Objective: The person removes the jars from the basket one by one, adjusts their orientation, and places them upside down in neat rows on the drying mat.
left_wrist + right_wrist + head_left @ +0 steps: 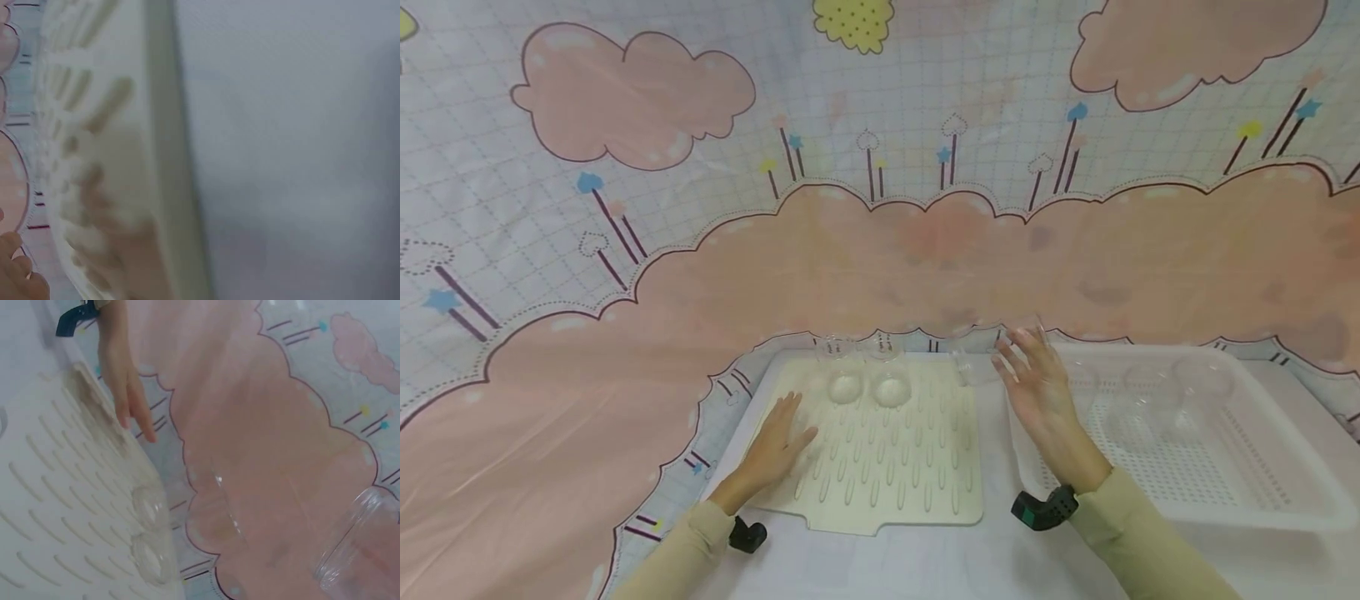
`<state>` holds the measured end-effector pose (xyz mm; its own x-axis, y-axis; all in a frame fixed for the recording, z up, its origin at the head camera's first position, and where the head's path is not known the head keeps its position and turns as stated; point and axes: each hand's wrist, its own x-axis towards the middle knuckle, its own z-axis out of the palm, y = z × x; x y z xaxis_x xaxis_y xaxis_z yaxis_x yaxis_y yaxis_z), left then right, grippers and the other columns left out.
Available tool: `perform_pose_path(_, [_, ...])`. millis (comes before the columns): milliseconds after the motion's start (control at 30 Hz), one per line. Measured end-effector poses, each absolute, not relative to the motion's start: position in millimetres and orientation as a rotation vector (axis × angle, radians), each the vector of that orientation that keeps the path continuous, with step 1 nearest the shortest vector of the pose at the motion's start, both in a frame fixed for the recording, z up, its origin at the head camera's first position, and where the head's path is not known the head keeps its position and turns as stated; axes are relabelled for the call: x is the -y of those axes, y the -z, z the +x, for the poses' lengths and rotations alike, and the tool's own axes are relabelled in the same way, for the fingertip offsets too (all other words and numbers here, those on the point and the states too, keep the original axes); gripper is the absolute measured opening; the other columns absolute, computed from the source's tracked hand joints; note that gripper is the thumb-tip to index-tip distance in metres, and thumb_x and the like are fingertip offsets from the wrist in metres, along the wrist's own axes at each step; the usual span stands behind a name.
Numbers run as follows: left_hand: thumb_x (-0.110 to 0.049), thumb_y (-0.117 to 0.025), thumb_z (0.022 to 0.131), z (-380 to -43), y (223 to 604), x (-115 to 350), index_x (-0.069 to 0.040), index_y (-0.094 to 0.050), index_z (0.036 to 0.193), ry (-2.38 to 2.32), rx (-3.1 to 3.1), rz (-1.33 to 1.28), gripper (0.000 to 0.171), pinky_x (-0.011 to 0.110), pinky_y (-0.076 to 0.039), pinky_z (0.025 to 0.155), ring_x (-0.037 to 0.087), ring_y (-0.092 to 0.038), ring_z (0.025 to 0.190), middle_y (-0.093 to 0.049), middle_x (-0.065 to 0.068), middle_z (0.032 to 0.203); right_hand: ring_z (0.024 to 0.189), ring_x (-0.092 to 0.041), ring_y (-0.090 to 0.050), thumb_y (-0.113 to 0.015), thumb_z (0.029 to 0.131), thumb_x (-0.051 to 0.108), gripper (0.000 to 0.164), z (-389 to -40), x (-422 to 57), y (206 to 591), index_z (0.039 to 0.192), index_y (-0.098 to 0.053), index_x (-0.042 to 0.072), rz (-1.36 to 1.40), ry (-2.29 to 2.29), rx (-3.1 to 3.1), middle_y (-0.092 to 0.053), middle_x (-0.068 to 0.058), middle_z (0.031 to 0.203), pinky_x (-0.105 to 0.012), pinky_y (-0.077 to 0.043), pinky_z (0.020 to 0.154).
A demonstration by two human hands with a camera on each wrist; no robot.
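Note:
My right hand [1041,400] is raised between a cream ridged drying mat [880,500] and a white basket [1285,467]. Its bent fingers hold a clear cup [962,367], tipped on its side with the mouth to the left; much of it is too transparent to trace. The same cup [350,540] shows in the right wrist view. Fingers spread, my left hand [767,450] is at the mat's left edge; contact is hard to judge. Two clear cups [846,386] stand side by side at the mat's far end.
Several more clear cups [1142,417] lie in the perforated basket at the right. White cloth [925,558] covers the table in front. Behind the mat rises a curtain [880,258] printed with clouds.

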<state>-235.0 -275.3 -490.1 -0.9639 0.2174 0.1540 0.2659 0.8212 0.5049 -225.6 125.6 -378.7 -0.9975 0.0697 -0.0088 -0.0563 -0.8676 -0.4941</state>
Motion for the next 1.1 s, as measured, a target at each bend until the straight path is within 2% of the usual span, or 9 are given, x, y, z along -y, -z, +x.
perform_pose_path(100, [-0.033,-0.051,0.104,-234,497,285,0.005,-0.021,0.156,0.78,2.959,-0.389,0.071,0.06,-0.01,0.118,0.046,-0.01,0.148,-0.015,0.026,0.162,0.108,-0.022,-0.056,-0.064,0.096,0.011,0.008,-229,-124,380,0.089,-0.063,0.015,-0.066,-2.954,0.835,-0.064,-0.001,0.105,-0.036,-0.041,0.103])
perform_pose_path(200, [-0.031,-0.049,0.105,-232,502,293,0.007,-0.019,0.155,0.748,2.985,-0.413,0.07,0.061,-0.01,0.117,0.048,-0.009,0.147,-0.013,0.028,0.161,0.11,-0.022,-0.056,-0.064,0.096,0.011,0.007,-233,-122,381,0.096,-0.058,0.016,-0.126,-2.93,0.881,-0.06,-0.002,0.115,-0.036,-0.039,0.106])
perform_pose_path(333, [-0.033,-0.046,0.106,-231,505,299,0.007,-0.017,0.155,0.749,3.039,-0.439,0.07,0.061,-0.009,0.118,0.046,-0.005,0.148,-0.01,0.027,0.162,0.112,-0.022,-0.055,-0.065,0.095,0.011,0.023,-238,-120,382,0.109,-0.048,0.016,-0.196,-2.91,0.933,-0.052,-0.003,0.126,-0.035,-0.039,0.108])
perform_pose_path(533, [-0.039,-0.042,0.107,-233,508,302,0.002,-0.011,0.157,0.698,3.158,-0.436,0.072,0.059,-0.005,0.118,0.041,0.001,0.15,-0.002,0.021,0.164,0.1,-0.019,-0.06,-0.063,0.096,0.006,0.018,-245,-114,383,0.105,-0.049,0.013,-0.244,-2.882,0.965,-0.058,-0.001,0.114,-0.032,-0.047,0.096])
perform_pose_path(633, [-0.04,-0.042,0.107,-232,509,303,0.002,-0.013,0.157,0.665,3.167,-0.445,0.072,0.06,-0.006,0.118,0.042,0.0,0.149,-0.004,0.022,0.164,0.097,-0.018,-0.061,-0.064,0.095,0.005,0.018,-249,-111,384,0.104,-0.05,0.012,-0.241,-2.848,1.001,-0.061,0.001,0.109,-0.031,-0.048,0.091])
perform_pose_path(800, [-0.039,-0.043,0.107,-232,515,304,0.003,-0.018,0.156,0.625,3.136,-0.467,0.07,0.063,-0.011,0.116,0.045,-0.004,0.148,-0.008,0.025,0.163,0.1,-0.017,-0.059,-0.064,0.095,0.004,0.024,-257,-107,386,0.111,-0.05,0.014,-0.251,-2.79,1.082,-0.057,0.001,0.116,-0.034,-0.045,0.096])
perform_pose_path(933, [-0.041,-0.042,0.106,-233,524,306,0.004,-0.02,0.156,0.584,3.102,-0.489,0.07,0.063,-0.013,0.116,0.046,-0.006,0.148,-0.01,0.026,0.162,0.106,-0.018,-0.056,-0.065,0.094,0.003,0.045,-260,-104,387,0.132,-0.046,0.015,-0.259,-2.749,1.16,-0.045,-0.001,0.127,-0.035,-0.042,0.103])
perform_pose_path(1000, [-0.042,-0.041,0.106,-234,528,307,0.005,-0.021,0.156,0.565,3.082,-0.504,0.071,0.062,-0.014,0.116,0.047,-0.008,0.148,-0.011,0.026,0.162,0.11,-0.019,-0.055,-0.066,0.093,0.002,0.053,-263,-103,387,0.14,-0.042,0.013,-0.265,-2.731,1.195,-0.045,-0.001,0.128,-0.037,-0.04,0.107])
perform_pose_path(1100, [-0.042,-0.04,0.106,-234,530,307,0.006,-0.022,0.155,0.543,3.067,-0.516,0.07,0.061,-0.015,0.117,0.047,-0.009,0.147,-0.013,0.027,0.162,0.116,-0.017,-0.053,-0.067,0.092,-0.001,0.053,-268,-102,389,0.137,-0.042,0.012,-0.282,-2.702,1.239,-0.049,-0.003,0.133,-0.04,-0.035,0.112])
